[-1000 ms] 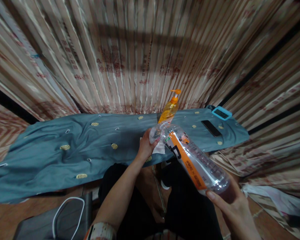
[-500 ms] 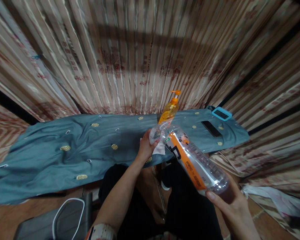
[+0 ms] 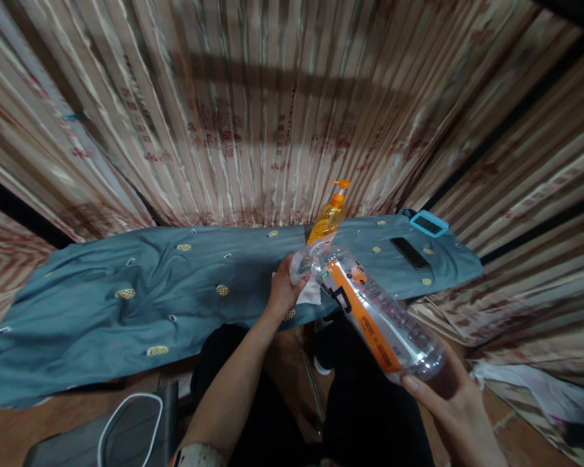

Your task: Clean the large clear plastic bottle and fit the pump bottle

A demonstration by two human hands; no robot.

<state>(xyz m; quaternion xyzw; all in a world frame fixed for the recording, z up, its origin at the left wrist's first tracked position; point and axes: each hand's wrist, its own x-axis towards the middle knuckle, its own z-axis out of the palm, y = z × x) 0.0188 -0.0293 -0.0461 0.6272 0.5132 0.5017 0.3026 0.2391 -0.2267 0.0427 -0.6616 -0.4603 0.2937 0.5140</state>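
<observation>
The right hand (image 3: pixel 448 395) cups the base of a large clear plastic bottle (image 3: pixel 377 311) with an orange label, fingers wrapped under the bottom end so the weight sits in the palm. The bottle lies tilted, base low and near the person's lap, neck raised and pointing away toward the worktop (image 3: pixel 126 305). Held this way, the long body is steadied from below while the far end comes within reach of the other hand.

The left hand (image 3: pixel 283 288) closes around the neck end of the bottle, its fingers curled and pressing a white cloth (image 3: pixel 307 295) against the plastic there. The cloth is bunched between palm and bottle, so the grip both holds the neck and keeps the cloth in contact with it. Whether a cap sits on the mouth cannot be told; the hand and cloth cover it.

The bottle hangs in the air just in front of the worktop's near edge, above the person's dark-clothed knees, not resting on anything.

The worktop is draped in a blue-grey sheet (image 3: pixel 78 324) with small yellow patterns. An orange pump bottle (image 3: pixel 327 220) stands upright on it just behind the clear bottle's neck. Further right lie a dark phone (image 3: pixel 409 253) and a small blue-framed device (image 3: pixel 428 224), well apart from the hands. Striped curtains (image 3: pixel 272 117) hang behind.
</observation>
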